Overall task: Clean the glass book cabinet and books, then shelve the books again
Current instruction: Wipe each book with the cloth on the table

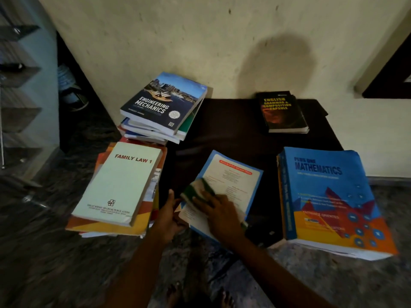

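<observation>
A blue-edged book (235,176) lies on the dark low table (233,134), its pale back cover facing up. My right hand (216,207) presses a green and white cloth (198,191) flat onto that cover with straight fingers. My left hand (169,213) grips the book's near left corner. To the left, a Family Law 1 book (120,183) tops an orange pile. Behind it stands a stack topped by Engineering Mechanics (164,103). A Plus One Mathematics book (329,201) lies at the right, and an English Grammar book (281,112) at the back.
The glass cabinet (20,96) with bare glass shelves stands at the far left. A cream wall rises right behind the table. Dark patterned floor (55,263) surrounds the table, and my bare feet (200,296) show at the bottom edge.
</observation>
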